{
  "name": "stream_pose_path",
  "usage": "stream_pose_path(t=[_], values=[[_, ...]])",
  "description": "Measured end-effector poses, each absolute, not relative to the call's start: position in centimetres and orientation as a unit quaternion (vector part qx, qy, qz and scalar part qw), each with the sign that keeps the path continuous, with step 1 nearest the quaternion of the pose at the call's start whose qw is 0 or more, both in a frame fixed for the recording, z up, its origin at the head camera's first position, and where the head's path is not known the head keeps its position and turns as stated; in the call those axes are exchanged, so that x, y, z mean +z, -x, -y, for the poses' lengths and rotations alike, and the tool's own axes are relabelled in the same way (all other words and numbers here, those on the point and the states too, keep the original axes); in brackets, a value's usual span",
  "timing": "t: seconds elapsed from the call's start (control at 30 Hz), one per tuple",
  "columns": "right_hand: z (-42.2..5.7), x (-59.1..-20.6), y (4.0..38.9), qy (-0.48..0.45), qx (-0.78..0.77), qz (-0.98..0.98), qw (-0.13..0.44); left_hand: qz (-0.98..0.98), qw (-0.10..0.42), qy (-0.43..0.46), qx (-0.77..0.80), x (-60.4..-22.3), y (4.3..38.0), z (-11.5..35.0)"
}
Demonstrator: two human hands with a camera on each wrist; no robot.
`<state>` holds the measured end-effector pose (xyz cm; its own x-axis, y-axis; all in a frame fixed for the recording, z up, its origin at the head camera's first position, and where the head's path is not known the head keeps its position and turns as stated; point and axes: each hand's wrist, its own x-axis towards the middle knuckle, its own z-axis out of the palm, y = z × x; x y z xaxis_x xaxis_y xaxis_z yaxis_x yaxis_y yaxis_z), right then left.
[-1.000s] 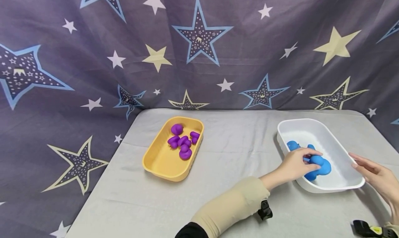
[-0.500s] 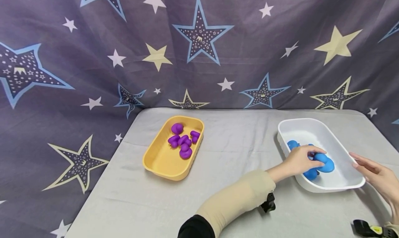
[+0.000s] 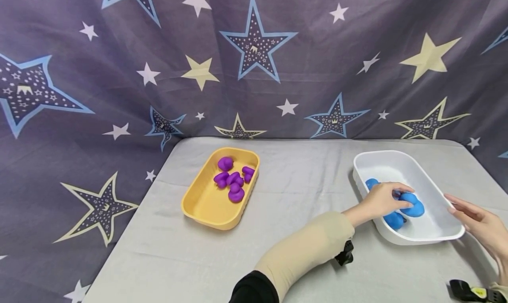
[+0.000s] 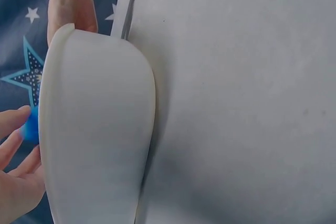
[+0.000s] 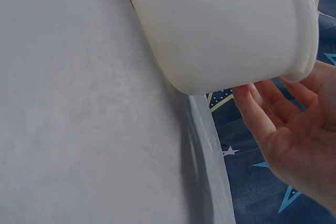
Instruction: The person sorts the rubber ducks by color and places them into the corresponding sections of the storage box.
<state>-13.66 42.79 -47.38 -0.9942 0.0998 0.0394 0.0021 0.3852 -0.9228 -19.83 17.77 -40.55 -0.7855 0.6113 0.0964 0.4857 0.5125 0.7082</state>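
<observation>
In the head view my left hand (image 3: pixel 382 200) reaches over the left rim of the white tray (image 3: pixel 440 230) and pinches a blue toy duck (image 3: pixel 414 209), a rounded two-lobed shape, between thumb and fingers. Another blue duck (image 3: pixel 394 220) lies just below that hand, and more blue (image 3: pixel 371 183) shows behind it; the hand hides part of the group. My right hand (image 3: pixel 482 226) rests its fingertips against the tray's right side. From the right wrist view, loosely extended fingers (image 5: pixel 254 111) touch the outer wall near the rim. In the left wrist view the tray wall hides most of the duck.
A yellow tray (image 3: pixel 210 210) stands left of centre, holding several purple toy ducks (image 3: pixel 236 195). Both trays are on a table with a pale grey cloth (image 3: pixel 301 184). A dark star-patterned curtain (image 3: pixel 254 100) hangs behind and to the left.
My left hand has shifted slightly right and away, tilting the pinched duck and baring more of the blue duck below it. The right hand and both trays stay where they were.
</observation>
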Motion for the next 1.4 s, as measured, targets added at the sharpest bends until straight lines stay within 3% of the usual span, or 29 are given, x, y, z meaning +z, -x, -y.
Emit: stream_pose_path(t=[0.43,0.77,1.0,1.4], values=[[-42.5,-47.1,13.4,0.029,0.571,0.820,0.041,-0.846,0.067,-0.330,0.413,-40.1,19.0,-16.2],[-44.2,-49.1,14.3,0.047,0.554,0.830,0.041,-0.809,0.076,-0.358,0.460,-39.7,18.4,-13.6],[-44.6,-49.6,14.5,0.030,0.565,0.823,0.041,-0.814,0.049,-0.358,0.454,-39.9,18.3,-11.7],[-45.0,-50.3,14.8,0.050,0.483,0.872,0.053,-0.815,0.036,-0.349,0.461,-40.2,18.4,-7.8]])
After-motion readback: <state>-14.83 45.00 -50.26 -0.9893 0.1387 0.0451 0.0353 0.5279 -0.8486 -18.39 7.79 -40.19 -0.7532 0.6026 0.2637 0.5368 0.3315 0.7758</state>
